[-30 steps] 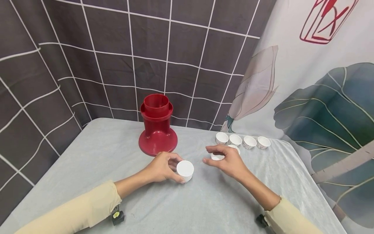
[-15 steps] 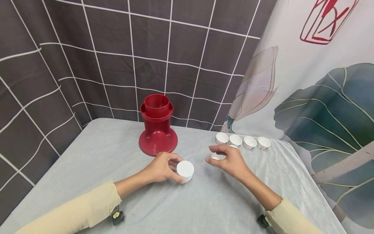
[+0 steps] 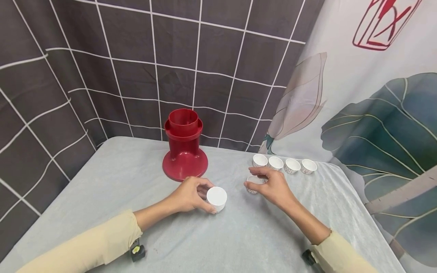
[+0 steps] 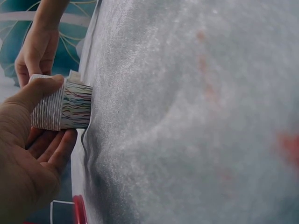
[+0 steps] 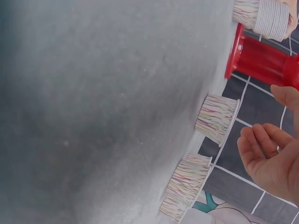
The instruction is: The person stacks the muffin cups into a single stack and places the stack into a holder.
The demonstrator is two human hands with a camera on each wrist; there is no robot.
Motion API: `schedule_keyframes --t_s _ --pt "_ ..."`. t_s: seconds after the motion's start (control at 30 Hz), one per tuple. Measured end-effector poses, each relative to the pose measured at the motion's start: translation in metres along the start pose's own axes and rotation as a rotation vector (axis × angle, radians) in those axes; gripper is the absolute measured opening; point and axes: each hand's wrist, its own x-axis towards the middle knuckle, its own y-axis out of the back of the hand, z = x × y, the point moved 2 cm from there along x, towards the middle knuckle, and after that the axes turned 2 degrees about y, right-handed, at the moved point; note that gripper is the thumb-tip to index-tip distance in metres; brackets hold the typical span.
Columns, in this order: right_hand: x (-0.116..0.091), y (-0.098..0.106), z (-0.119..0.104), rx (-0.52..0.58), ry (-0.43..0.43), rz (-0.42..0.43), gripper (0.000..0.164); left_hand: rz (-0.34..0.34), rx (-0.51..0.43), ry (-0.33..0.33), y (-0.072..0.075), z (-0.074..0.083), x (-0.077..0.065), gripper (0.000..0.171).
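Observation:
My left hand (image 3: 187,195) grips a stack of nested white paper cups (image 3: 216,197) upright at the middle of the table. In the left wrist view the stack (image 4: 60,105) shows many close rims above one body printed with thin coloured lines, held between thumb and fingers. My right hand (image 3: 271,184) hovers over a single paper cup (image 3: 253,185), thumb and fingers apart. Seen from the right wrist, this cup (image 5: 217,119) stands on the cloth, and the fingers (image 5: 261,144) are bent loosely above its rim with nothing in them.
Several more paper cups (image 3: 292,165) stand in a row at the back right. A red plastic stand (image 3: 184,151), with a wide round base and an open tube on top, is behind my left hand. Grey cloth (image 3: 170,242) covers the table; a dark grid curtain (image 3: 129,83) hangs behind.
My right hand has shifted slightly to the right, uncovering more of the single cup's left side and hiding a cup behind it. My left hand and its stack stay put.

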Motion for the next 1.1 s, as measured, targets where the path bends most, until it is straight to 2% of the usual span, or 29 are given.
schedule_keyframes --t_s 0.47,0.77,1.1 --pt "0.001 0.001 0.005 -0.076 -0.016 -0.008 0.054 -0.002 0.001 -0.001 0.000 0.001 0.000 0.050" --pt "0.001 0.001 0.008 -0.171 -0.017 -0.016 0.062 0.002 0.008 0.000 0.000 0.002 0.000 0.051" --pt "0.000 -0.005 0.010 -0.213 -0.057 -0.068 0.070 0.003 0.003 -0.010 0.000 0.001 0.001 0.051"
